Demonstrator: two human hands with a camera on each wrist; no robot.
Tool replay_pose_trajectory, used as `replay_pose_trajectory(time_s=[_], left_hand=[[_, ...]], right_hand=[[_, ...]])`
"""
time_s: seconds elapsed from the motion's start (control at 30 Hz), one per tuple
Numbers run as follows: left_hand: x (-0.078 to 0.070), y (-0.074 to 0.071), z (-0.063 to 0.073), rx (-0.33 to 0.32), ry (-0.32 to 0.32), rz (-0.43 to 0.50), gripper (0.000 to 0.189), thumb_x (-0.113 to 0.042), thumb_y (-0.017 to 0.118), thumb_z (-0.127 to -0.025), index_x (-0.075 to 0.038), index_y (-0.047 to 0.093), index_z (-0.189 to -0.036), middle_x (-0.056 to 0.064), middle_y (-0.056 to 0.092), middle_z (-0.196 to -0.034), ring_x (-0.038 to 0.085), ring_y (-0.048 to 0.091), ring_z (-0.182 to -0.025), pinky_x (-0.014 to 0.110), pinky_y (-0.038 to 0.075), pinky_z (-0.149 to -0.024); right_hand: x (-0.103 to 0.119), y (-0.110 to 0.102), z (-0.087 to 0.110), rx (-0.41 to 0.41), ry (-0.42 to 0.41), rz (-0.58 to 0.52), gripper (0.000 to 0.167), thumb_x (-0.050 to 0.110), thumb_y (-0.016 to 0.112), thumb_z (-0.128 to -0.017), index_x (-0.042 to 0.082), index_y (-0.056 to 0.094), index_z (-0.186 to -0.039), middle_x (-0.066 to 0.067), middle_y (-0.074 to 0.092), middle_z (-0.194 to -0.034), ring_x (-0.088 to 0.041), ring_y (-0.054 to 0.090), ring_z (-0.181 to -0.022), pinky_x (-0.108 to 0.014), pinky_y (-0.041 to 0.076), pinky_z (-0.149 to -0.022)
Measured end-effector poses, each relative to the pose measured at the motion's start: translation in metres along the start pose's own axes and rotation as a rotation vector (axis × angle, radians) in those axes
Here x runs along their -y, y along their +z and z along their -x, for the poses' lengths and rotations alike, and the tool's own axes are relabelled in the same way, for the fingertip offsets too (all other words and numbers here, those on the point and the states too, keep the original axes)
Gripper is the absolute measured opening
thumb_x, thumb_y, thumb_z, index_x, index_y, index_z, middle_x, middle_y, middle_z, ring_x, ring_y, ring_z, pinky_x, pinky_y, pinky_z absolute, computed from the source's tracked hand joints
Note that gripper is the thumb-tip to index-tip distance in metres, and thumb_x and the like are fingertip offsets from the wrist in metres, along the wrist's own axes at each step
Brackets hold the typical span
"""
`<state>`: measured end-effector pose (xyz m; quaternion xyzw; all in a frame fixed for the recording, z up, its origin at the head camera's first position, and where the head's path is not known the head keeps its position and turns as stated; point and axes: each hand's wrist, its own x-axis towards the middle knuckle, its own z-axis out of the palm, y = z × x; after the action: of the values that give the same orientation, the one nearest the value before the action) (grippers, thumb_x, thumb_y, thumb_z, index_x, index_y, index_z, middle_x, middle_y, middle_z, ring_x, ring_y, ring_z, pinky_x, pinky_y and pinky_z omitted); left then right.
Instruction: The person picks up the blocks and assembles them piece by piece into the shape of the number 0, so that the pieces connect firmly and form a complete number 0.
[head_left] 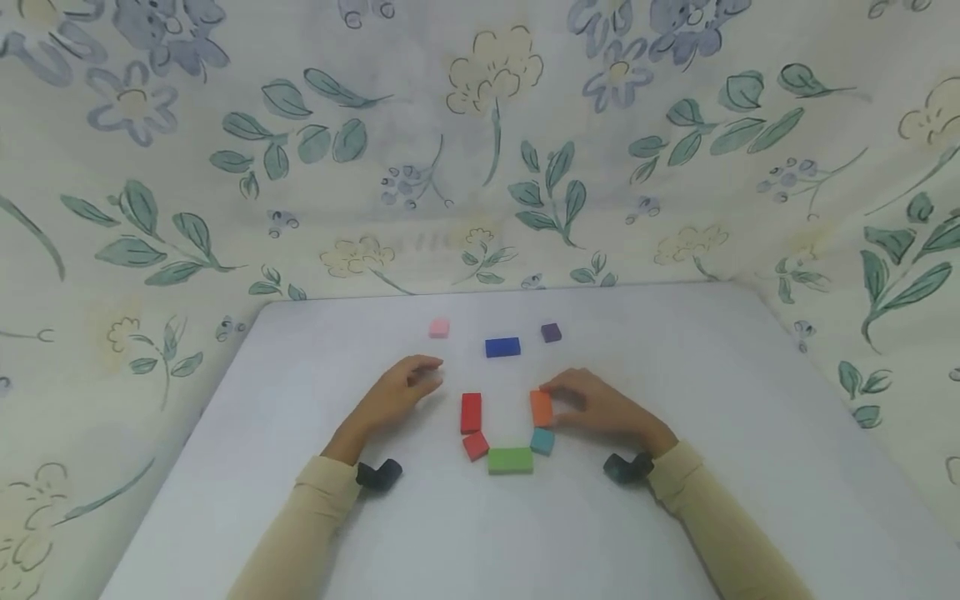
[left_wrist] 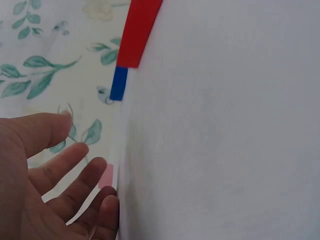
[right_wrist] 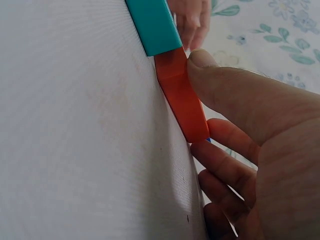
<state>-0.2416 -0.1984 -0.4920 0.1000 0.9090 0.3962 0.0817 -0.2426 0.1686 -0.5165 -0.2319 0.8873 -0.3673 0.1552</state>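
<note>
My right hand (head_left: 603, 406) pinches an orange block (head_left: 541, 409) between thumb and fingers, with the block lying on the table. In the right wrist view, the thumb (right_wrist: 225, 85) lies against one end of it. A teal block (head_left: 542, 442) sits at its near end. On the other side, my left hand (head_left: 397, 393) rests on the table with loosely bent fingers and nothing in them. It is nearest to an upright-lying red rectangular block (head_left: 471, 413). Below that are a smaller red block (head_left: 476, 446), turned at an angle, and a green block (head_left: 511, 461).
Farther back lie a pink block (head_left: 439, 328), a blue block (head_left: 502, 347) and a small purple block (head_left: 551, 332). The white table (head_left: 675, 333) meets a flower-printed cloth (head_left: 480, 208) at its back edge. Black wrist devices (head_left: 380, 475) sit at both cuffs.
</note>
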Motion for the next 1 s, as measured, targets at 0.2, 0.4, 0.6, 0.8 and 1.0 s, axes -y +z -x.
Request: replay_pose_trajectory(time_s=[0.2,0.4,0.6,0.8,1.0], left_hand=[[0.007,-0.020,-0.033,-0.077,-0.122,-0.018,0.047,-0.036,0.056,-0.100,-0.010,0.052,-0.140,0.016,0.053,-0.143,0.036,0.047,-0.137,0.052,0.041,-0.111],[0.017,-0.027,-0.056,-0.100,-0.167,-0.046,0.049,-0.034,0.056,-0.100,-0.007,0.050,-0.140,0.019,0.053,-0.141,0.037,0.047,-0.135,0.053,0.038,-0.113],[0.024,-0.027,-0.068,-0.097,-0.176,-0.078,0.051,-0.033,0.056,-0.100,-0.005,0.048,-0.142,0.021,0.053,-0.142,0.038,0.048,-0.134,0.053,0.040,-0.111],[0.023,-0.025,-0.079,-0.089,-0.174,-0.110,0.049,-0.034,0.055,-0.101,-0.008,0.050,-0.142,0.019,0.053,-0.141,0.037,0.047,-0.134,0.053,0.042,-0.111],[0.015,-0.026,-0.089,-0.089,-0.100,-0.160,0.047,-0.029,0.054,-0.101,-0.009,0.050,-0.143,0.019,0.054,-0.140,0.039,0.044,-0.134,0.056,0.035,-0.114]], right_hand=[[-0.002,-0.001,0.000,0.000,-0.040,0.000,0.048,0.045,0.076,-0.085,0.039,0.060,-0.130,0.019,0.058,-0.130,-0.013,0.046,-0.132,-0.047,0.039,-0.114],[-0.003,0.002,-0.001,-0.001,-0.060,-0.001,0.047,0.044,0.076,-0.086,0.036,0.061,-0.130,0.018,0.059,-0.130,-0.013,0.048,-0.131,-0.047,0.039,-0.113],[-0.004,0.005,-0.003,0.010,-0.063,0.010,0.047,0.046,0.076,-0.085,0.040,0.061,-0.128,0.021,0.058,-0.128,-0.011,0.047,-0.129,-0.045,0.041,-0.112],[-0.004,0.005,-0.003,0.011,-0.057,0.003,0.048,0.050,0.076,-0.084,0.039,0.061,-0.128,0.021,0.059,-0.128,-0.010,0.047,-0.129,-0.045,0.041,-0.112],[-0.005,0.000,-0.002,0.000,-0.026,0.006,0.049,0.054,0.075,-0.083,0.042,0.060,-0.128,0.023,0.057,-0.127,-0.009,0.047,-0.128,-0.045,0.041,-0.112]])
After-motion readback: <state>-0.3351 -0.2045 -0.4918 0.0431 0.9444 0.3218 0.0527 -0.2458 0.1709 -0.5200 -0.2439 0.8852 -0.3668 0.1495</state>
